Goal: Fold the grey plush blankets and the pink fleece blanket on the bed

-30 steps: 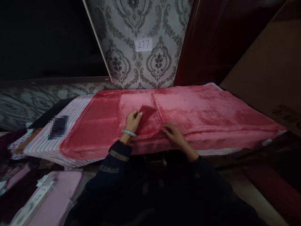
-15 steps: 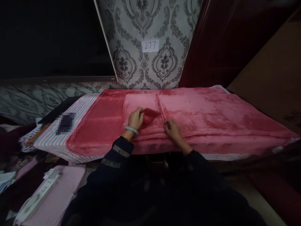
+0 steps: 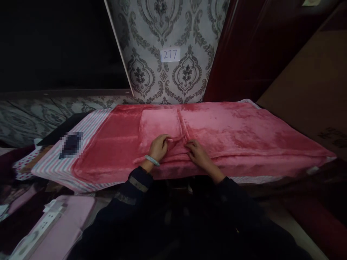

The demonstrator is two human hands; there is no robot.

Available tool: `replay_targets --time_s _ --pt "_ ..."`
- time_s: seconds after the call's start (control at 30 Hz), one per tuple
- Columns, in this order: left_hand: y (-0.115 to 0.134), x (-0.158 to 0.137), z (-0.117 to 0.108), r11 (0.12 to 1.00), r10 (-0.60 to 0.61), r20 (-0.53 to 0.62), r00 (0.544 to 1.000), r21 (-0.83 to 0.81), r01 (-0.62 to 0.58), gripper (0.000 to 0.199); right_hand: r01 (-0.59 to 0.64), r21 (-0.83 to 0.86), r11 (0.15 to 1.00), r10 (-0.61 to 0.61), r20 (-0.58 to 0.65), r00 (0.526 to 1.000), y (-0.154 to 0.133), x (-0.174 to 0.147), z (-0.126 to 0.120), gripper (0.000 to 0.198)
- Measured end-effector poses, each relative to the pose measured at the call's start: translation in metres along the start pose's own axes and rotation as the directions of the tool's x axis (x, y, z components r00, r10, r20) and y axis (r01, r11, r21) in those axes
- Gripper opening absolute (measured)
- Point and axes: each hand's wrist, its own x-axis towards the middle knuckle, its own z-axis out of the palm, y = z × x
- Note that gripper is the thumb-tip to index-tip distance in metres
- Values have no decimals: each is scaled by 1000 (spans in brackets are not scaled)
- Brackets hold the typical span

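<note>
A pink plush blanket (image 3: 233,126) lies spread over the table, with darker and lighter patches of pile. A lighter square fold (image 3: 159,121) lies on its left half, and a raised crease runs along the right side of that fold. My left hand (image 3: 159,147), with a pale bangle at the wrist, pinches the blanket at the near end of the fold. Close by on the right, my right hand (image 3: 197,153) has its fingertips closed on the bunched fabric at the crease. The fabric between the hands is gathered and wrinkled.
A striped cloth (image 3: 51,160) shows at the table's left end with a dark blurred item (image 3: 71,144) on it. At lower left, a white power strip (image 3: 40,231) rests on a pink surface (image 3: 73,213). A dark screen (image 3: 59,43) stands behind; a cardboard panel (image 3: 311,86) leans at right.
My left hand has lowered the lifted flap of blanket toward the table and nearer me. My right hand stays at the crease. The view has shifted slightly.
</note>
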Motion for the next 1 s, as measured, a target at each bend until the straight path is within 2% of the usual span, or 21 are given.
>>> replay_targets --time_s 0.07,0.17,0.27,0.4,0.53,0.67,0.83,0.9,1.0 --pt "7 -1 3 1000 -23 -3 1000 -9 23 32 -3 -34 999 4 12 1000 -3 2 0 40" --pt "19 -6 9 1000 4 -7 1000 15 -3 23 17 -82 996 -16 19 1000 -8 4 -4 35" --pt "30 -16 16 997 69 75 995 30 -71 17 37 -103 994 -40 -23 999 -11 2 -8 31" --pt "36 -23 21 988 154 236 959 -25 -152 12 6 -54 999 -8 -38 999 -4 -6 -5 30" --pt "36 -18 18 987 157 211 965 -56 -149 19 -11 29 1000 11 -23 1000 7 -12 -1 33" --pt "38 -8 24 986 150 244 958 38 -164 10 -28 73 997 31 -32 999 9 -12 0 36" --pt "44 2 40 963 32 331 943 242 -117 23 -30 103 994 39 -89 995 7 -13 3 37" --pt "46 5 43 948 2 351 936 297 -113 21 -31 111 993 43 -105 994 9 -14 5 36" --pt "48 8 44 936 19 367 930 319 -145 12 -28 116 993 42 -124 991 12 -15 8 33"
